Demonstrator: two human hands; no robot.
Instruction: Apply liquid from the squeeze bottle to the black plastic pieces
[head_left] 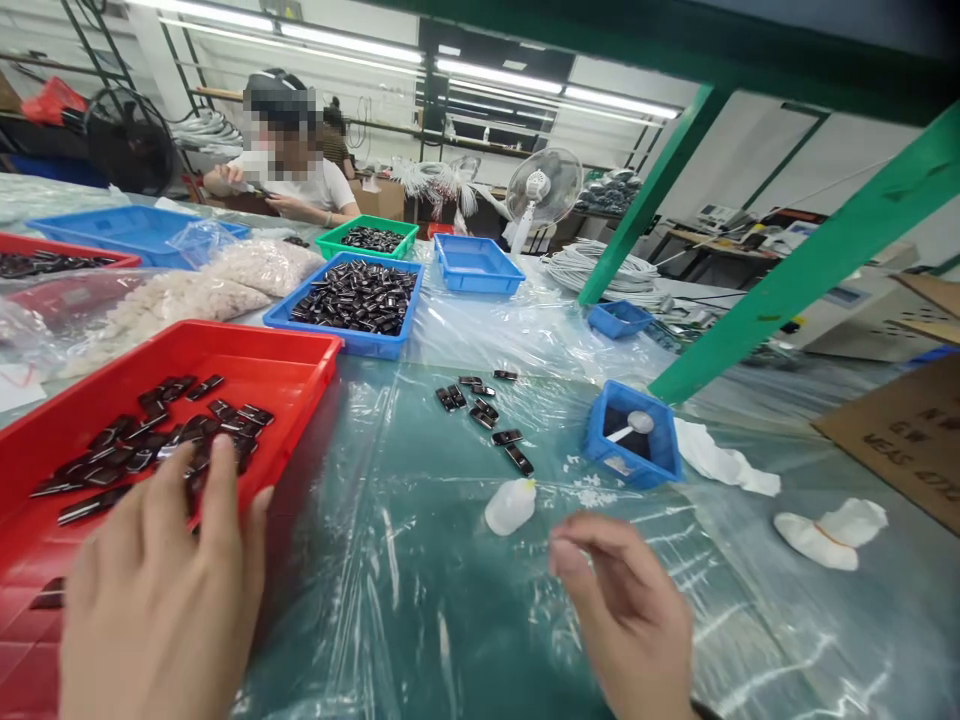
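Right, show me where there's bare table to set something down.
Bare: tabletop between the red tray and white bottle; also beyond the loose black parts. Crowded: from those parts through white bits to the blue bin with the spoon.

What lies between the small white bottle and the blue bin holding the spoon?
Scattered small white bits on the plastic-covered table, as the head view shows.

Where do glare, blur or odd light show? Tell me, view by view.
Head view: tube lights glow near-white overhead; head view: glare streaks the plastic sheet; head view: the left hand looks slightly soft; head view: a pixel mosaic hides part of the seated person.
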